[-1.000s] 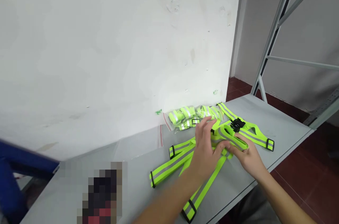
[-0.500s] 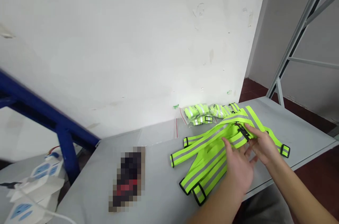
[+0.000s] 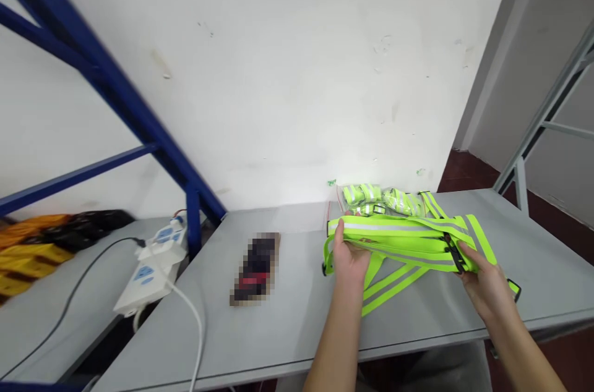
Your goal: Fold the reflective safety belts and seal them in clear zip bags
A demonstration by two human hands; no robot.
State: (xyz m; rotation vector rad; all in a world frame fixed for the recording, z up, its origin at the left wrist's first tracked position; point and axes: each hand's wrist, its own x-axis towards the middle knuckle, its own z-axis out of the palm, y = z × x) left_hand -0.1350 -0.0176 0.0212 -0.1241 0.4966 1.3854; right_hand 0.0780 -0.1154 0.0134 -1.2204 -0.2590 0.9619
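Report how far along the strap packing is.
Looks done: the bagged bundles by the wall. In hand: green reflective straps, gathered lengthwise between the left hand and right hand. Probably left: rolling and bagging them, as loose lengths trail over the table and a flat clear bag lies nearby.

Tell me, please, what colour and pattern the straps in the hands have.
The straps are bright yellow-green with a silver-grey lengthwise stripe, clearest in the head view.
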